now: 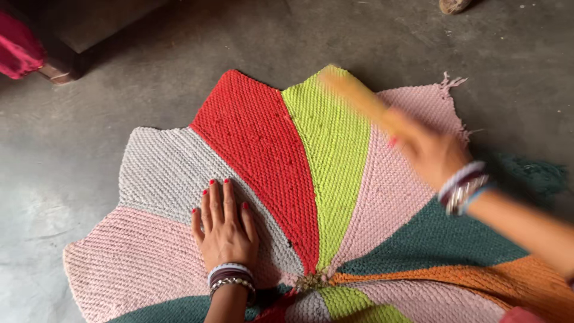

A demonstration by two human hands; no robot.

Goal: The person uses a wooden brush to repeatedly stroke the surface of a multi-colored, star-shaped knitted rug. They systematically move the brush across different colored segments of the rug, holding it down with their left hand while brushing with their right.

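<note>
A round woven mat (263,149) with wedge-shaped sections in red, lime green, pink, grey, teal and orange lies flat on the floor. My left hand (223,226) rests palm down, fingers together, on the grey and pink wedges near the mat's centre. My right hand (427,149) is raised over the pink wedge on the right, blurred by motion, gripping a yellowish stick (353,96) that points up and left over the green wedge. Bangles sit on both wrists.
Grey concrete floor (89,149) surrounds the mat. A dark wooden furniture leg (57,69) with pink cloth (18,51) stands at the top left. Frayed threads stick out at the mat's upper right edge (451,81). Teal yarn (532,173) lies at the right.
</note>
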